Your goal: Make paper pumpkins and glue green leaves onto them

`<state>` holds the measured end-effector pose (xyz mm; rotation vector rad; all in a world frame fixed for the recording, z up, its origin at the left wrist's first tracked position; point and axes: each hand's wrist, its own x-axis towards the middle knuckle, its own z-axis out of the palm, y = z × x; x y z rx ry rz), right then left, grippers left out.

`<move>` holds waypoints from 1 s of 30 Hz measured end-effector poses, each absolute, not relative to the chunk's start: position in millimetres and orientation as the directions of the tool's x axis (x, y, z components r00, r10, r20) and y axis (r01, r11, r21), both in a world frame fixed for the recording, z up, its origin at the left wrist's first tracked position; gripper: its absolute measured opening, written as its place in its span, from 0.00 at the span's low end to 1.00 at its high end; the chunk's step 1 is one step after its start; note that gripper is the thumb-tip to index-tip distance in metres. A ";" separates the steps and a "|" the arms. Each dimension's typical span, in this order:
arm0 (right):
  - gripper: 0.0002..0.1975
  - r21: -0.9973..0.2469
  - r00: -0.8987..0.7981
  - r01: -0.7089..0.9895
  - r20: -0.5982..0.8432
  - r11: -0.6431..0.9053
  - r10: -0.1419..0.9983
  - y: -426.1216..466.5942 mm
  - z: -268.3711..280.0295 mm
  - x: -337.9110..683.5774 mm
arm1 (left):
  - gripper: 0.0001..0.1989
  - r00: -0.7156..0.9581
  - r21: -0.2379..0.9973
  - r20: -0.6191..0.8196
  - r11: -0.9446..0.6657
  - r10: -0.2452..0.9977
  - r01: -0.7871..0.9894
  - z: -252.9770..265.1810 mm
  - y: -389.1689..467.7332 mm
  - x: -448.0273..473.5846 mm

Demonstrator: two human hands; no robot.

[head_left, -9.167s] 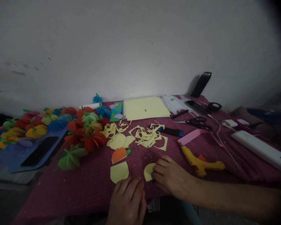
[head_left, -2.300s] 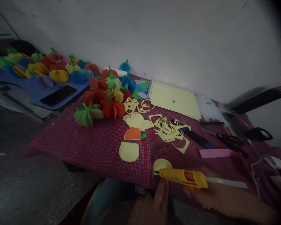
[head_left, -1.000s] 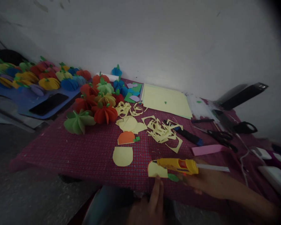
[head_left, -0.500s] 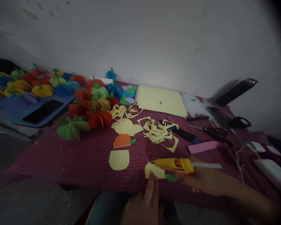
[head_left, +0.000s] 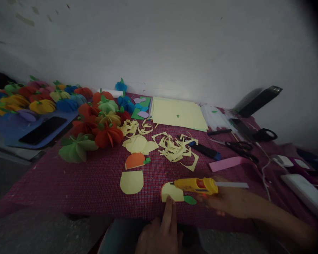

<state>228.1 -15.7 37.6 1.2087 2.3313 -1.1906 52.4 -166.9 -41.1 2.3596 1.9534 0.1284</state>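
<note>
My right hand (head_left: 228,203) is closed around a yellow glue gun (head_left: 193,184), and a white glue stick (head_left: 231,185) sticks out of its back end. The nozzle meets the upper edge of a folded pale yellow paper piece (head_left: 172,193) with a thin orange rim. A green paper leaf (head_left: 190,200) juts from that piece's right side. From below, my left hand (head_left: 161,229) presses the piece against the table with outstretched fingertips. To the left lies a pale yellow cut-out (head_left: 131,182). Above it is an orange folded piece (head_left: 134,161) with a green stem.
Yellow paper scraps (head_left: 175,147) lie mid-table beside a blue cutter (head_left: 205,150). Behind are yellow sheets (head_left: 178,113). Paper pumpkins (head_left: 108,134) crowd the left, near a black phone (head_left: 43,130). On the right are scissors (head_left: 241,148), a pink strip (head_left: 226,163) and a white cable (head_left: 266,176).
The whole view has shifted slightly, so things appear a little further left. The glue gun's nozzle remains at the piece's upper edge, and the left fingertips still press on it.
</note>
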 end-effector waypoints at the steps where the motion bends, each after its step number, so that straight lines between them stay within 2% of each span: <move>1: 0.12 -0.547 -0.613 0.778 -0.553 0.309 0.564 -15.3 37.3 228.6 | 0.29 0.184 0.112 0.019 -0.185 0.983 0.976 -41.8 -167.1 52.5; 5: 0.12 -0.523 -0.571 0.808 -0.583 0.271 0.579 -14.5 35.9 232.3 | 0.29 0.171 0.114 0.025 -0.173 0.985 0.978 -43.2 -167.5 52.9; 10: 0.11 -0.498 -0.578 0.809 -0.581 0.311 0.573 -14.7 37.0 235.3 | 0.29 0.170 0.107 0.015 -0.170 0.985 0.980 -40.8 -167.3 52.7; 16: 0.11 -0.553 -0.595 0.785 -0.549 0.279 0.587 -14.9 36.9 237.6 | 0.28 0.169 0.112 0.006 -0.168 0.986 0.979 -39.0 -166.5 52.3; 21: 0.11 -0.483 -0.564 0.818 -0.570 0.312 0.598 -15.8 40.0 240.3 | 0.28 0.168 0.114 0.002 -0.167 0.986 0.979 -40.6 -166.6 52.3; 27: 0.10 -0.499 -0.551 0.822 -0.572 0.277 0.607 -18.7 38.4 247.8 | 0.29 0.170 0.100 0.027 -0.171 0.985 0.980 -41.7 -167.6 52.4; 30: 0.11 -0.456 -0.525 0.843 -0.587 0.284 0.617 -19.6 36.9 252.5 | 0.29 0.166 0.103 0.030 -0.168 0.986 0.980 -41.1 -167.6 52.0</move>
